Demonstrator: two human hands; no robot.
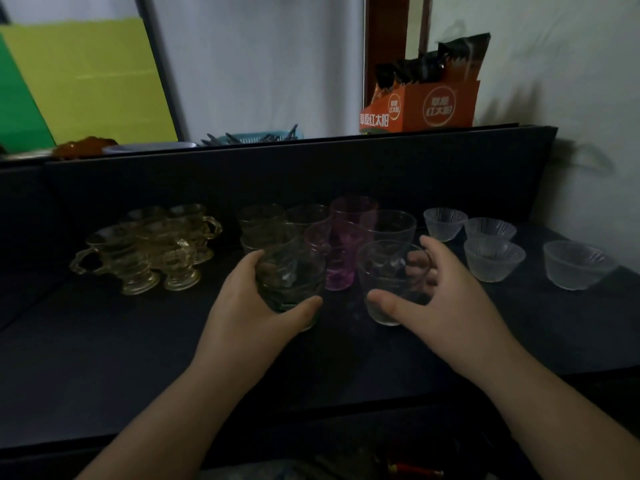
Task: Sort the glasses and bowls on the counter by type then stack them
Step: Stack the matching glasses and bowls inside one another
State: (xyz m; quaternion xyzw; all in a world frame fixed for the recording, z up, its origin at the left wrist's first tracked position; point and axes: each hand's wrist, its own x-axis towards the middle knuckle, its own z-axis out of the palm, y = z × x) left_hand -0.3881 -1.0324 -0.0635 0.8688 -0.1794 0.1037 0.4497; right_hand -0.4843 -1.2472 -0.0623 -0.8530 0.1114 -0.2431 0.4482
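Observation:
On the dark counter (138, 341), my left hand (249, 306) grips a greenish tumbler (291, 282), thumb in front and fingers behind. My right hand (436, 299) curls round a clear tumbler (388, 278), its fingers showing through the glass. Between them stands a pink glass (337, 258), with another pink glass (351, 209) behind it. More greenish tumblers (266, 223) and a clear tumbler (389, 225) stand further back. Several amber handled cups (149, 247) cluster at the left. Several frosted small bowls (493, 258) sit at the right.
A dark back panel (277, 174) rises behind the glasses, close to the rear row. On the ledge above stand an orange carton (426, 105) with packets, a blue basket (256, 136) of cutlery and a pale dish (149, 147). A white wall bounds the right.

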